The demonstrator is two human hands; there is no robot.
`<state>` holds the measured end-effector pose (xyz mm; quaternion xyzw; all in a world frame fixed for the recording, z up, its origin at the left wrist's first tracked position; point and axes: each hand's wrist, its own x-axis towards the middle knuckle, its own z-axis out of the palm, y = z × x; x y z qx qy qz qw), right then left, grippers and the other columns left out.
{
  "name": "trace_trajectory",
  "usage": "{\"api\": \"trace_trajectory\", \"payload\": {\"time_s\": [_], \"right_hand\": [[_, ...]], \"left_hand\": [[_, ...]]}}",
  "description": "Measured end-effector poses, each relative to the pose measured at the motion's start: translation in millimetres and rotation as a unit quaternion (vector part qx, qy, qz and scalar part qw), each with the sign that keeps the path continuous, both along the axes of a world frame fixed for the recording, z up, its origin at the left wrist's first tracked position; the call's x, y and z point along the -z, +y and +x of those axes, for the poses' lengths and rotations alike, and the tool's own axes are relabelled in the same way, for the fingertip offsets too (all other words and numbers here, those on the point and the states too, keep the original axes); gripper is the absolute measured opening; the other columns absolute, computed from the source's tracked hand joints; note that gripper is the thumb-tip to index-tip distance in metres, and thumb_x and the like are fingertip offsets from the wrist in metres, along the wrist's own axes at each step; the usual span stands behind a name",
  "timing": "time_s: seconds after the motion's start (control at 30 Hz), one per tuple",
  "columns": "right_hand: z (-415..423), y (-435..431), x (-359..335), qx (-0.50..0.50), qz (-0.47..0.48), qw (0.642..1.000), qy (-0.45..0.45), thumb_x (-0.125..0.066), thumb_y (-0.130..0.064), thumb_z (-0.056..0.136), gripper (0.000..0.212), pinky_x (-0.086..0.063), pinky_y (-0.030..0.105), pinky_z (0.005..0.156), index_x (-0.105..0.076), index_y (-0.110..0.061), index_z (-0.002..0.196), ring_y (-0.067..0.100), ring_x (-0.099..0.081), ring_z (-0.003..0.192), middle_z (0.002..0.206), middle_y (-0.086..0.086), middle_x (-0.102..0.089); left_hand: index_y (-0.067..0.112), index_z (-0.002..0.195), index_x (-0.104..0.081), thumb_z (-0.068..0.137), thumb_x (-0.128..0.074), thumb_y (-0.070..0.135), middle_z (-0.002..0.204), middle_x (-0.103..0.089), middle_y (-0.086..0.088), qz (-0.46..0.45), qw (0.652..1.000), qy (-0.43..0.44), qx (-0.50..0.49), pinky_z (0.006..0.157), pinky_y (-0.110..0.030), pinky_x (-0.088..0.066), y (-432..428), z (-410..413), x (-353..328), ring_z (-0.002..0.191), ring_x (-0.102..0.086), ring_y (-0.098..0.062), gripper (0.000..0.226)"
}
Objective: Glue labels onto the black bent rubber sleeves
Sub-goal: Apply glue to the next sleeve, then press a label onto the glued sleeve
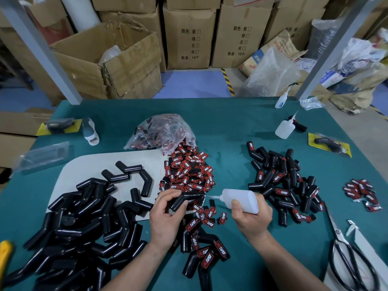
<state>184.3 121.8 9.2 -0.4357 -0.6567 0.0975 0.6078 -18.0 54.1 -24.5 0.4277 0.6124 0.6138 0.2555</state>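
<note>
Left hand [168, 211] curled round black sleeve [182, 200], at near edge of label pile [186, 171]. Right hand [251, 217] grips glue bottle [241, 199], nozzle toward sleeve. Clear bag [161, 131], far side of pile, holds more labels.

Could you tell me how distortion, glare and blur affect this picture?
Head view: wide-angle distortion splays the grey frame posts outward; lighting is soft and even, with glossy highlights on the unlabelled sleeves; the held sleeve and glue bottle at centre are sharp; the scissors near the corner look slightly smeared.
</note>
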Motion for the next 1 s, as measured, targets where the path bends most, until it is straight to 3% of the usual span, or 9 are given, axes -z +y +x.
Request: {"api": "trace_trajectory", "payload": {"time_s": [0.17,0.27,0.33,0.43,0.53,0.63,0.77,0.93,1.0], "right_hand": [[1.7,-1.3,7.1,0.012,-0.035,0.998,0.051,-0.057,-0.062,0.09,0.069,-0.042,0.024,0.04,-0.06,0.004,0.071,0.015,-0.054,0.054,0.059,0.001,-0.054],[2.2,0.9,5.9,-0.033,-0.137,0.971,0.193,-0.068,-0.047,0.084,0.018,-0.052,0.034,0.044,-0.066,-0.03,0.091,0.02,-0.066,0.051,0.063,0.0,-0.069],[0.9,6.0,10.3,-0.07,-0.191,0.953,0.224,-0.073,-0.033,0.078,0.02,-0.055,0.029,0.052,-0.066,-0.04,0.096,0.016,-0.07,0.059,0.08,-0.003,-0.073],[0.6,17.0,15.9,-0.083,-0.261,0.95,0.148,-0.079,-0.02,0.075,0.031,-0.05,0.018,0.061,-0.065,-0.042,0.093,0.001,-0.064,0.072,0.088,-0.016,-0.068],[2.8,27.7,26.4,-0.081,-0.302,0.95,0.016,-0.082,-0.014,0.08,0.024,-0.049,0.025,0.082,-0.069,-0.03,0.093,0.008,-0.061,0.1,0.105,-0.015,-0.064],[3.8,31.3,30.9,-0.065,-0.324,0.942,-0.052,-0.079,-0.023,0.084,0.019,-0.045,0.02,0.078,-0.067,-0.029,0.098,0.004,-0.058,0.093,0.1,-0.017,-0.061],[3.8,29.3,32.6,-0.042,-0.357,0.931,-0.058,-0.081,-0.024,0.081,0.03,-0.041,0.006,0.07,-0.06,-0.027,0.102,-0.005,-0.058,0.086,0.092,-0.015,-0.063],[3.4,30.2,35.8,-0.051,-0.364,0.924,-0.102,-0.079,-0.031,0.08,0.027,-0.043,0.011,0.064,-0.057,-0.032,0.095,0.004,-0.058,0.077,0.085,-0.014,-0.061],[2.8,29.5,36.0,-0.059,-0.372,0.921,-0.098,-0.08,-0.033,0.08,0.032,-0.044,0.011,0.068,-0.056,-0.034,0.1,0.004,-0.059,0.081,0.093,-0.014,-0.062]], "left_hand": [[0.041,0.104,-0.073,0.082,-0.082,-0.002,0.113,-0.07,0.015,-0.003,1.0,-0.013,-0.002,0.088,-0.008,-0.049,-1.0,0.2,-1.2,0.11,-0.066,-0.006,0.049],[0.044,0.109,-0.071,0.085,-0.08,0.001,0.116,-0.071,0.013,-0.03,0.997,-0.074,-0.012,0.091,-0.012,-0.051,0.2,-1.2,1.1,0.111,-0.067,-0.006,0.05],[0.046,0.111,-0.072,0.087,-0.078,0.0,0.118,-0.069,0.015,-0.035,0.997,-0.074,-0.012,0.096,-0.014,-0.049,1.6,-1.8,1.3,0.115,-0.065,-0.005,0.052],[0.045,0.108,-0.074,0.085,-0.077,-0.007,0.116,-0.065,0.017,-0.002,1.0,-0.02,0.015,0.086,-0.006,-0.05,0.3,0.6,-1.1,0.115,-0.063,-0.004,0.057],[0.042,0.105,-0.072,0.082,-0.078,0.011,0.114,-0.069,0.011,-0.024,0.998,-0.036,0.045,0.084,-0.011,-0.052,0.7,2.7,1.7,0.11,-0.067,-0.012,0.039],[0.042,0.105,-0.071,0.083,-0.077,0.023,0.106,-0.075,0.004,-0.057,0.993,-0.097,0.04,0.082,-0.016,-0.055,0.6,2.3,4.6,0.098,-0.072,-0.014,0.03],[0.042,0.107,-0.068,0.094,-0.073,0.009,0.101,-0.077,-0.002,-0.043,0.988,-0.15,-0.015,0.083,-0.018,-0.056,1.5,-0.7,5.3,0.094,-0.074,-0.017,0.036],[0.047,0.108,-0.066,0.095,-0.071,0.012,0.103,-0.077,0.002,-0.068,0.986,-0.149,-0.021,0.087,-0.026,-0.058,2.8,-2.7,7.1,0.099,-0.073,-0.017,0.038],[0.047,0.108,-0.066,0.096,-0.071,0.011,0.103,-0.076,0.002,-0.072,0.986,-0.147,-0.019,0.084,-0.025,-0.058,3.1,-2.4,8.3,0.097,-0.074,-0.018,0.039]]}}
